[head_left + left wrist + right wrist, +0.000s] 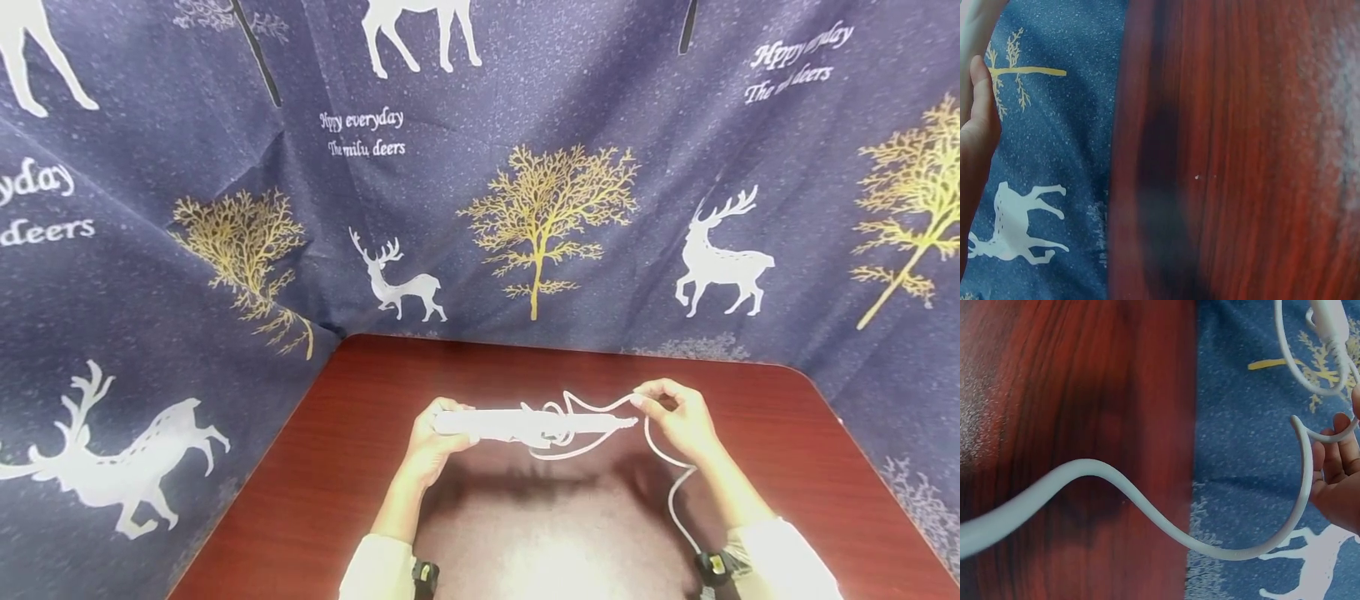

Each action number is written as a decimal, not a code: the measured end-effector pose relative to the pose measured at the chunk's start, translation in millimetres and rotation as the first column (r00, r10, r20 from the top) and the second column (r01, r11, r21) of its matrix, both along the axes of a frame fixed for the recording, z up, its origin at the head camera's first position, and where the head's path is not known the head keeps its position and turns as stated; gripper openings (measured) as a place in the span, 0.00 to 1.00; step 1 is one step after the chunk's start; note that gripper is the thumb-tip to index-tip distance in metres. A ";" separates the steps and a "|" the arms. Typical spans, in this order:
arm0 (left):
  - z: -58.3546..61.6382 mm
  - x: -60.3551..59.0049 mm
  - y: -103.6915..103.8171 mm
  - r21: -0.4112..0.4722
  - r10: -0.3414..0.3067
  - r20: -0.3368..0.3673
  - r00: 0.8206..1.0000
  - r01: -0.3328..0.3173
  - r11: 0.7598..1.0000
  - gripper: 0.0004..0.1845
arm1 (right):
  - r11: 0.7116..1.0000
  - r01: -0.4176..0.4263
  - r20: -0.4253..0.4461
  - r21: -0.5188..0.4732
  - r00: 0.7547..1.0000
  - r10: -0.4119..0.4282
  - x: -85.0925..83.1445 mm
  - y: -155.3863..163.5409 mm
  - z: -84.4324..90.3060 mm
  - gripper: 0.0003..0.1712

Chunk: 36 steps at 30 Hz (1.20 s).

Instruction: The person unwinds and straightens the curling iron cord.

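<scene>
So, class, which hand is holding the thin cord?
The right hand, with the white cord between its fingers; the left hand grips the thick white device.

Reddish-brown table (540, 508), seemingly wood-grained.

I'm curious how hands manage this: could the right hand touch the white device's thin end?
Probably yes: the right hand pinches the white cord near the thin end, with seemingly only loose cord between.

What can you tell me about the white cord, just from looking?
The white cord looks smooth, round and flexible, perhaps plastic. It leaves the ribbed end of a white wand-shaped device, forms loose loops near it, is pinched by the right hand, then runs in wavy curves toward that wrist, raised over the reddish table. Its far end isn't clear.
</scene>
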<state>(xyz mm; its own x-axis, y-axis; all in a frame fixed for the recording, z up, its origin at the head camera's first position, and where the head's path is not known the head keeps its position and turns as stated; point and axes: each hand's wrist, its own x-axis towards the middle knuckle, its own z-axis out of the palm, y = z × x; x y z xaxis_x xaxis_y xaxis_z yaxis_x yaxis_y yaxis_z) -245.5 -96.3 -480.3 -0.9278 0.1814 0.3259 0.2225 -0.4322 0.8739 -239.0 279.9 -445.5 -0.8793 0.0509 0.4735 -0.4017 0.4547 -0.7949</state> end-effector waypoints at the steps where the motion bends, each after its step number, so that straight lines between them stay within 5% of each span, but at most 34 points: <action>1: 0.6 0.5 -0.1 0.001 0.006 0.005 1.000 -0.006 1.000 0.25 | 1.000 -0.010 -0.007 -0.013 1.000 0.010 0.9 -0.8 1.4 0.06; 10: 15.6 8.6 0.6 -0.012 0.044 0.020 0.999 -0.044 0.999 0.22 | 0.995 -0.088 -0.026 -0.047 0.996 0.087 19.8 -9.2 25.2 0.06; 15: 13.9 7.7 0.5 0.007 0.066 0.016 0.998 -0.066 0.998 0.22 | 0.986 -0.157 -0.056 -0.059 0.987 0.153 37.8 -20.4 47.4 0.07; 20: 7.0 3.6 -0.9 0.029 0.091 -0.015 0.996 -0.091 0.995 0.22 | 0.956 -0.287 -0.073 -0.058 0.956 0.283 40.0 -10.3 37.5 0.09; 27: -3.6 -4.8 -4.8 0.073 0.096 -0.020 0.995 -0.094 0.993 0.24 | 0.875 -0.484 -0.051 -0.006 0.874 0.483 36.2 8.3 15.2 0.14; 36: 0.3 -4.8 -4.3 0.127 0.078 -0.006 0.997 -0.077 0.989 0.25 | 0.850 -0.526 0.074 -0.025 0.847 0.527 40.0 13.5 8.5 0.13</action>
